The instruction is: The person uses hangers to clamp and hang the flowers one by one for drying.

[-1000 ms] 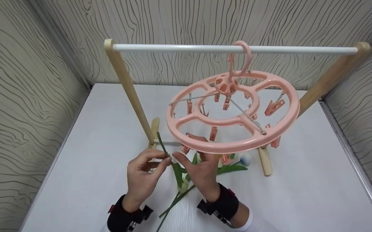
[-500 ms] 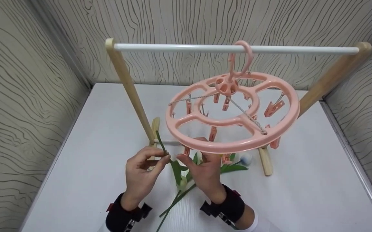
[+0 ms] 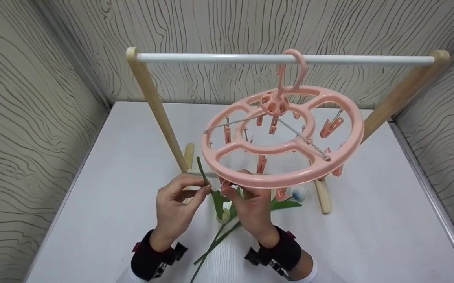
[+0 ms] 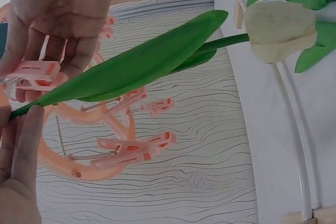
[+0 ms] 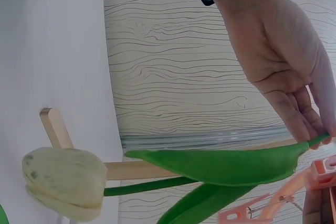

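A white artificial tulip (image 4: 281, 30) with green leaves (image 5: 231, 166) hangs bloom down. My left hand (image 3: 181, 206) pinches its green stem (image 3: 201, 168) between thumb and fingertips, with the cut end pointing up. Just to the right, my right hand (image 3: 254, 210) pinches a pink clothespin (image 4: 39, 72) under the near left rim of the round pink drying hanger (image 3: 274, 181). In the left wrist view the clothespin overlaps the stem close to the left fingertips. The hanger's rim hides part of the right fingers in the head view.
The hanger hooks over a white rod (image 3: 211, 58) on a wooden stand (image 3: 154, 102). Several other clothespins (image 3: 331, 127) dangle from it. On the white table (image 3: 105, 220) lie more flowers, one of them blue and white (image 3: 299, 193), and loose green stems (image 3: 219, 239).
My left hand has shifted slightly up and right, bringing the stem nearer the clothespin. The right thumb, earlier held apart, has come onto the clothespin. The hanger has swayed a little.
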`<state>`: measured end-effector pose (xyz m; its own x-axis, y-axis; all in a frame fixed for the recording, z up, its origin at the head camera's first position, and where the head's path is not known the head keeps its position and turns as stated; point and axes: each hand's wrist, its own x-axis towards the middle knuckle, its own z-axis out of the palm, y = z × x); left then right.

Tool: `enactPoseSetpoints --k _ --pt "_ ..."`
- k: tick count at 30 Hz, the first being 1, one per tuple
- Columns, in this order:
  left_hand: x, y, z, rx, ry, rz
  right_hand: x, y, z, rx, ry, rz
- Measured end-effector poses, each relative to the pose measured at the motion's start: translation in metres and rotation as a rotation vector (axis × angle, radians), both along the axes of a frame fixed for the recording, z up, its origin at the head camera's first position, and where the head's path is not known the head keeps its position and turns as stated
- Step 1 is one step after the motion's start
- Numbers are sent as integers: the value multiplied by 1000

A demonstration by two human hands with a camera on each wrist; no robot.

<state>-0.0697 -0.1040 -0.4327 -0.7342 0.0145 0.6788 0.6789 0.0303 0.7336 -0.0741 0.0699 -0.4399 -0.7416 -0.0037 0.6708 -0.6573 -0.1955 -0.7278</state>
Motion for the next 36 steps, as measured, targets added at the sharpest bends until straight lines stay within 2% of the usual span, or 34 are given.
enactPoseSetpoints --k 13,18,26,36 --pt "-3 11 4 1 26 -19 -2 -1 2 -54 -9 5" --pt "-2 13 6 -9 34 -19 -2 -1 1 -48 20 4" --pt "-1 18 7 -5 40 -7 -2 0 0 -15 56 -45" --pt "-3 17 7 -5 24 -2 1 2 -2 87 44 -113"
